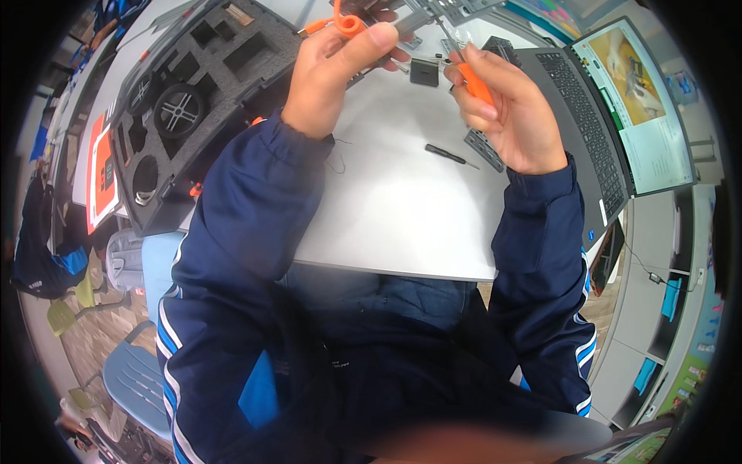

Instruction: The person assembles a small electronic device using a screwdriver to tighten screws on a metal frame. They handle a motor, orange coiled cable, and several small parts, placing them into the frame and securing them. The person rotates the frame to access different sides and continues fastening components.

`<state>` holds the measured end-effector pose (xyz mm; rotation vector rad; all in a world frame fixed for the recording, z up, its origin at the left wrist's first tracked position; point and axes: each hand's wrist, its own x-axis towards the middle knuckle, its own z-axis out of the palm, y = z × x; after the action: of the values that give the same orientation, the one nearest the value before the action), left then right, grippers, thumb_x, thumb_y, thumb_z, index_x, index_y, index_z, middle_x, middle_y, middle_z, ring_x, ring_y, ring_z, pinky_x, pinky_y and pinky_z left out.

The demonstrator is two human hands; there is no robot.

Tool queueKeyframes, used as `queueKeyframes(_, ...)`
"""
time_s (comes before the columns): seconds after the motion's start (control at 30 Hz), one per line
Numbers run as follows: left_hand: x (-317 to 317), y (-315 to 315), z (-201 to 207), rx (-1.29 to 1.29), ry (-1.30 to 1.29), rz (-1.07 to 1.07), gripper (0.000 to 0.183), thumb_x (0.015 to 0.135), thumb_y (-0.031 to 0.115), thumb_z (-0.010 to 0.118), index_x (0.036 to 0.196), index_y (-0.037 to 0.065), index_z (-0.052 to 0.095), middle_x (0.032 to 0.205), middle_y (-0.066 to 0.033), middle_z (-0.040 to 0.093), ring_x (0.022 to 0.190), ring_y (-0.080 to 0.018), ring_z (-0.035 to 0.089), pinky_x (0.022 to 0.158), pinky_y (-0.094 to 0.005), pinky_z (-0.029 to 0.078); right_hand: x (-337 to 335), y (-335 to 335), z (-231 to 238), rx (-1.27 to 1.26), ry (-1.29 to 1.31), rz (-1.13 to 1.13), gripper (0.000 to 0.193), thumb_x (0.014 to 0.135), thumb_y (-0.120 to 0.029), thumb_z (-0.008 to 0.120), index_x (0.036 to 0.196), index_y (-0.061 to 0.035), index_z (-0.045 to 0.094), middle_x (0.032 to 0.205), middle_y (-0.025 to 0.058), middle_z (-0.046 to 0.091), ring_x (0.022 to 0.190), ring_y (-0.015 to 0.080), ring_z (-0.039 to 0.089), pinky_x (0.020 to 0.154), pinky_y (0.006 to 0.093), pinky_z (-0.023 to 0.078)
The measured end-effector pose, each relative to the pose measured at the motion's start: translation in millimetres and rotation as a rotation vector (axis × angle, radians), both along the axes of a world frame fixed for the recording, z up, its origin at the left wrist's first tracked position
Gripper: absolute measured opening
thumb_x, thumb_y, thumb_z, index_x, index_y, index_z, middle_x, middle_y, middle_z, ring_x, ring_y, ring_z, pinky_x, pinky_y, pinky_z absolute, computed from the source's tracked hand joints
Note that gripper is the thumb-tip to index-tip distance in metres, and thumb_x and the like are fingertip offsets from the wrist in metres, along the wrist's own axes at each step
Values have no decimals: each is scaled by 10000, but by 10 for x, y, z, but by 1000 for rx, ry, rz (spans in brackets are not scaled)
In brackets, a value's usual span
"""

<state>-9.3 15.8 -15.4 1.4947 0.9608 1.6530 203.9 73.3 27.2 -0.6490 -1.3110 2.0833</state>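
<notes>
Left hand [332, 73]: fingers closed on grey metal assembly [464, 8], above far side of white tabletop [386, 224]; assembly cut off by upper edge. Orange coiled cord [350, 25] near left thumb. Right hand [510, 104]: fingers wrapped round orange-handled screwdriver [476, 83]; tip hard to make out. Below: black screwdriver [447, 154]. Left: foam-lined case [259, 42], partly behind left sleeve [255, 185]. Right: open laptop [576, 108].

We record our left forearm [259, 193] and right forearm [537, 224] extended forward. Left hand [331, 75]: gripping, thumb pointing rightward. Right hand [516, 110]: fingers curled in a grip, angled up-left.
</notes>
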Motion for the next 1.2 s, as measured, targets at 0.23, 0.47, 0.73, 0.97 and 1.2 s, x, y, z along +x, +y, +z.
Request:
queueKeyframes(0.23, 61, -32, -14, -64, -191, 17, 397, 885, 347, 675, 1064, -5, 636, 981, -69, 656, 880, -165, 637, 794, -305, 488, -194, -123, -249, 1146, -402, -652, 118, 859, -20, 655, 965, 19, 622, 821, 105, 637, 723, 221, 634, 645, 322, 491)
queueKeyframes(0.47, 168, -37, -75, -48, -281, 71, 359, 843, 277, 749, 1027, -9, 633, 943, -60, 651, 894, -137, 627, 794, -278, 481, -216, -123, -369, 1266, -576, -715, 126, 878, 50, 544, 960, -2, 622, 807, 136, 620, 712, 264, 629, 647, 348, 493)
queueKeyframes(0.73, 144, -49, -77, -29, -212, 56, 396, 816, 277, 782, 1037, -17, 634, 945, -63, 666, 897, -125, 618, 824, -273, 480, 19, 67, -103, 239, -222, -22, 265, 1029, -221, 479, 1059, 23, 576, 743, -19, 501, 606, 60, 400, 574, 204, 338)
queueKeyframes(0.97, 97, -33, -48, -18, -253, 69, 437, 860, 320, 725, 1098, -26, 606, 982, -87, 652, 899, -161, 634, 800, -296, 485, -152, -23, -291, 1049, -319, -548, 101, 895, -18, 632, 988, 13, 606, 853, 75, 647, 726, 194, 619, 641, 292, 479)
queueKeyframes(1.2, 165, -73, -28, -50, -303, 38, 429, 859, 321, 728, 1082, -26, 607, 973, -79, 646, 891, -155, 632, 792, -294, 484, -169, -61, -304, 1530, -628, -756, 113, 936, -29, 552, 1004, 2, 637, 859, 79, 653, 710, 164, 614, 655, 278, 499)
